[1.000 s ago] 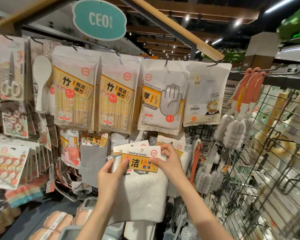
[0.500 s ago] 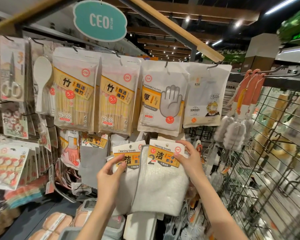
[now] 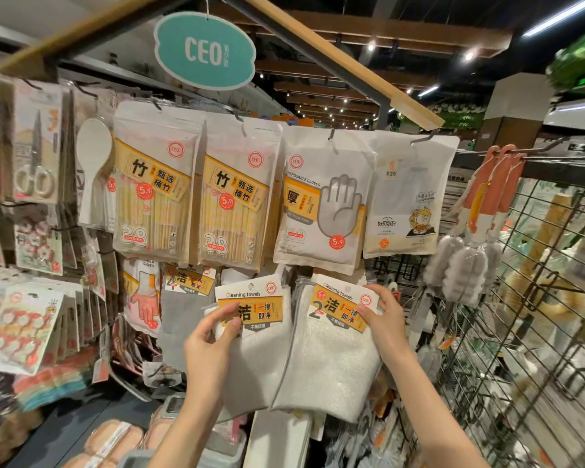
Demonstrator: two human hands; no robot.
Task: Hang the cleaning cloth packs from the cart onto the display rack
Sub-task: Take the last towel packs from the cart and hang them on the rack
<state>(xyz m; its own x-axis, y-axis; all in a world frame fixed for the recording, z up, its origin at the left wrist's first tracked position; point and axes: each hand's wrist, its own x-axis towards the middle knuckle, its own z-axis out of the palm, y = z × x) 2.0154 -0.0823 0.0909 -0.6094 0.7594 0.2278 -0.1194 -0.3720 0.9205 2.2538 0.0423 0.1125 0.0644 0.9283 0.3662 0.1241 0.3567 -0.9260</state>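
One cleaning towel pack point(image 3: 331, 346) is pinched at its header card by the right hand point(image 3: 384, 319), beside a second pack point(image 3: 254, 332) pinched by the left hand point(image 3: 210, 349); both are held below the disposable gloves bag point(image 3: 321, 201) on the display rack.

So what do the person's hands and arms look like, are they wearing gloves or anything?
No gloves. The left hand and the right hand are both bare, and both forearms are uncovered as far as the picture shows, with no sleeves in view. I can see no rings, watch or bracelet. The fingernails look short and plain.
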